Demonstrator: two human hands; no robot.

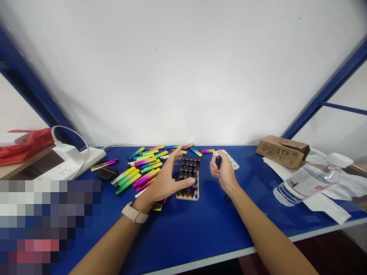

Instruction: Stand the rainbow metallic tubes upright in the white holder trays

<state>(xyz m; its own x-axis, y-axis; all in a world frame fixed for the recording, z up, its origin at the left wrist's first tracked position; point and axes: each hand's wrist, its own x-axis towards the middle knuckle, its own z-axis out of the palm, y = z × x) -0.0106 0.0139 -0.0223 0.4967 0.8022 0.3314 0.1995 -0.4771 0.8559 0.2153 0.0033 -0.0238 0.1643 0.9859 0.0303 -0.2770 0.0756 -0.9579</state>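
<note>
My left hand [169,175], a pale watch strap on its wrist, is open with thumb and fingers spread. It hovers at the left side of a white slotted tray [197,195] and partly covers it. Upright in the tray's holes stand dark tubes [189,165] with black round tops, packed in rows. To the right of the tray, my right hand [224,170] is closed around a dark tube [218,162]; only its black end shows above the fist. Behind that hand lies a second white tray [233,160] with holes, partly hidden by it.
Shiny rainbow-coloured flat sleeves [146,162] lie scattered left of the tray and along the wall. Near them are a black mouse [107,173] and a white power strip [93,156]. On the right are a cardboard box [281,151], white papers [327,206] and a tilted plastic bottle [311,181].
</note>
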